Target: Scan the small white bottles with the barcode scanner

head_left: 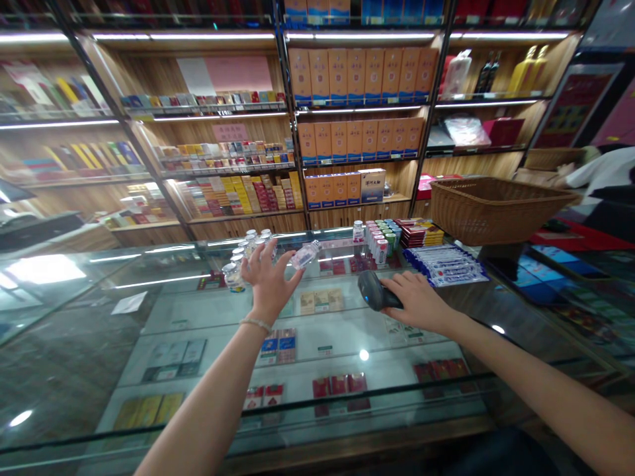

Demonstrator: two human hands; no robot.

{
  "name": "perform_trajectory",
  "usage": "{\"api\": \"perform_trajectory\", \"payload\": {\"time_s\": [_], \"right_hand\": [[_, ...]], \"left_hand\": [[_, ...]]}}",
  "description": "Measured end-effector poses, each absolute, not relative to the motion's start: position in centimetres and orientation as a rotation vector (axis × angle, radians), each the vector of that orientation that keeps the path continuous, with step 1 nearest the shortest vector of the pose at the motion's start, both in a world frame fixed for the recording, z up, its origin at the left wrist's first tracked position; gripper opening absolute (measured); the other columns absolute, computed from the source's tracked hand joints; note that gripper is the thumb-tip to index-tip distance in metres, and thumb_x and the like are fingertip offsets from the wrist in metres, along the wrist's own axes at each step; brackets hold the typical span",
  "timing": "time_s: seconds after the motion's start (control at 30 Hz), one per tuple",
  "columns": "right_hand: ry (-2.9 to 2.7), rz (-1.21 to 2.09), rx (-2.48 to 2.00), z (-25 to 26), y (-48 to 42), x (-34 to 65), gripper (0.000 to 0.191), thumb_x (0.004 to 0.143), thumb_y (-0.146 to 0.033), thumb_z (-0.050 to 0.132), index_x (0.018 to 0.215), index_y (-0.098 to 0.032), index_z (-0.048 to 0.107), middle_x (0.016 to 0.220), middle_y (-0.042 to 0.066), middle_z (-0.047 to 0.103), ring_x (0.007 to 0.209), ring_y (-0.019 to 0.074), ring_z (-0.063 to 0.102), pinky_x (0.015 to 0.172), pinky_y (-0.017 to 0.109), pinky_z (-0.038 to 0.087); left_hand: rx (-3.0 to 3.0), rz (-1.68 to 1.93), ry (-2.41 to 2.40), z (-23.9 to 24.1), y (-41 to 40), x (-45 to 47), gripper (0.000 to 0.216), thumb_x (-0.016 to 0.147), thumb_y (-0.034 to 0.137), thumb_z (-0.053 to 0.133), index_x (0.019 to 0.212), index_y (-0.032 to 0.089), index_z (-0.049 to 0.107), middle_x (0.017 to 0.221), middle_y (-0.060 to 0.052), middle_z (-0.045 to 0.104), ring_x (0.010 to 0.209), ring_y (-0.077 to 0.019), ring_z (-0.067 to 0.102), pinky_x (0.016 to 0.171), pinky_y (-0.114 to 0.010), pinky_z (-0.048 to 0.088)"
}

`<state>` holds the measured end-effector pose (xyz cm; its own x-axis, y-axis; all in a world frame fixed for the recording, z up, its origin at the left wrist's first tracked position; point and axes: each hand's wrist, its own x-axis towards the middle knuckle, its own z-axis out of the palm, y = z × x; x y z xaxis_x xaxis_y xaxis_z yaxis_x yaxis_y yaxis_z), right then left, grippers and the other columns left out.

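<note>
My left hand [268,281], with a beaded bracelet on its wrist, holds a small clear bottle [306,254] by one end between thumb and index finger; its other fingers are spread. The bottle is tilted, its cap to the upper right, above the glass counter. Behind and left of that hand stand several similar bottles with pale caps [232,276], partly hidden by the fingers. My right hand [417,301] is wrapped round the handle of a black barcode scanner [372,291]. The scanner's head points left, towards the bottle, and a small blue light shows on it.
On the glass counter [347,360] stand rows of small cans [381,251], red and yellow packs [421,233], blue-white sachets [446,266] and a wicker basket [496,208]. Cigarette packs lie beneath the glass. Stocked shelves line the back; a person's sleeve [602,173] shows far right.
</note>
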<state>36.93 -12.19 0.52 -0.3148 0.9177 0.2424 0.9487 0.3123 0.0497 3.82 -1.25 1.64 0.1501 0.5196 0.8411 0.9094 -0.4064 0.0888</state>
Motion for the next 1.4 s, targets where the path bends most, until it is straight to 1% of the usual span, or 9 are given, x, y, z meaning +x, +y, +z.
{"api": "perform_trajectory", "payload": {"time_s": [0.17,0.23,0.4,0.47,0.6,0.83,0.97,1.1,1.4], "right_hand": [[-2.352,-0.245,-1.699,0.1,-12.1,37.1,0.056,0.091,-0.051,0.057,0.135,-0.016,0.058,0.122,0.016,0.067,0.116,0.0348,0.057,0.099,0.048,0.038],[-2.346,-0.209,-1.686,-0.1,-12.0,37.7,0.064,0.088,-0.057,0.059,0.138,-0.017,0.055,0.128,0.017,0.065,0.122,0.0363,0.056,0.105,0.053,0.036],[-2.305,-0.182,-1.765,1.0,-11.0,38.8,0.097,0.084,-0.075,0.055,0.162,-0.025,0.025,0.156,0.019,0.045,0.147,0.0419,0.037,0.116,0.065,0.026],[-2.229,-0.223,-1.784,2.2,-10.1,38.3,0.096,0.087,-0.074,0.052,0.164,-0.027,0.019,0.164,0.017,0.036,0.153,0.0418,0.027,0.118,0.065,0.023],[-2.186,-0.225,-1.673,4.9,-7.8,35.6,0.090,0.092,-0.072,0.047,0.165,-0.028,0.016,0.169,0.015,0.027,0.156,0.0398,0.019,0.120,0.066,0.017],[-2.173,-0.116,-1.606,6.8,-3.8,31.3,0.089,0.091,-0.074,0.048,0.163,-0.027,0.024,0.169,0.016,0.029,0.156,0.0383,0.019,0.122,0.064,0.013],[-2.152,-0.109,-1.524,6.5,-2.2,30.7,0.076,0.096,-0.064,0.047,0.161,-0.027,0.032,0.167,0.015,0.033,0.154,0.0363,0.024,0.121,0.064,0.015],[-2.113,-0.122,-1.482,5.9,-1.4,30.7,0.062,0.095,-0.057,0.057,0.151,-0.032,0.049,0.163,0.011,0.039,0.152,0.0346,0.027,0.120,0.061,0.021],[-2.116,-0.097,-1.396,5.2,-1.5,31.1,0.048,0.092,-0.058,0.064,0.135,-0.038,0.066,0.163,0.007,0.040,0.152,0.0364,0.026,0.120,0.062,0.021]], "left_hand": [[-1.993,-1.156,-1.367,1.7,-1.3,3.9,0.034,0.082,0.046,0.076,0.113,0.032,0.073,0.154,-0.009,0.053,0.145,-0.0382,0.039,0.121,-0.063,0.013],[-1.984,-1.152,-1.374,1.6,-1.4,3.9,0.034,0.082,0.046,0.077,0.113,0.032,0.073,0.154,-0.009,0.053,0.145,-0.0380,0.039,0.121,-0.062,0.013],[-1.986,-1.169,-1.387,1.6,-1.4,4.0,0.033,0.084,0.047,0.075,0.113,0.031,0.074,0.154,-0.010,0.052,0.147,-0.0379,0.037,0.123,-0.062,0.013],[-1.997,-1.175,-1.394,1.6,-1.5,4.0,0.033,0.084,0.047,0.074,0.113,0.031,0.074,0.154,-0.010,0.052,0.147,-0.0379,0.037,0.123,-0.062,0.013],[-2.008,-1.179,-1.405,1.8,-1.7,4.0,0.033,0.084,0.046,0.075,0.114,0.031,0.074,0.154,-0.011,0.051,0.147,-0.0381,0.037,0.123,-0.063,0.014],[-1.984,-1.154,-1.390,1.8,-1.7,4.1,0.034,0.084,0.047,0.075,0.114,0.031,0.074,0.155,-0.010,0.051,0.147,-0.0377,0.037,0.122,-0.062,0.017],[-1.988,-1.143,-1.404,1.9,-1.9,4.3,0.035,0.084,0.048,0.076,0.114,0.031,0.074,0.154,-0.011,0.051,0.146,-0.0380,0.037,0.121,-0.063,0.017],[-2.086,-1.139,-1.382,2.3,-2.4,4.5,0.036,0.084,0.049,0.075,0.115,0.031,0.074,0.156,-0.010,0.049,0.147,-0.0372,0.036,0.123,-0.062,0.017],[-2.243,-1.162,-1.371,1.9,-2.5,5.0,0.035,0.091,0.052,0.065,0.113,0.028,0.075,0.162,-0.011,0.039,0.150,-0.0358,0.031,0.124,-0.059,0.020]]}}
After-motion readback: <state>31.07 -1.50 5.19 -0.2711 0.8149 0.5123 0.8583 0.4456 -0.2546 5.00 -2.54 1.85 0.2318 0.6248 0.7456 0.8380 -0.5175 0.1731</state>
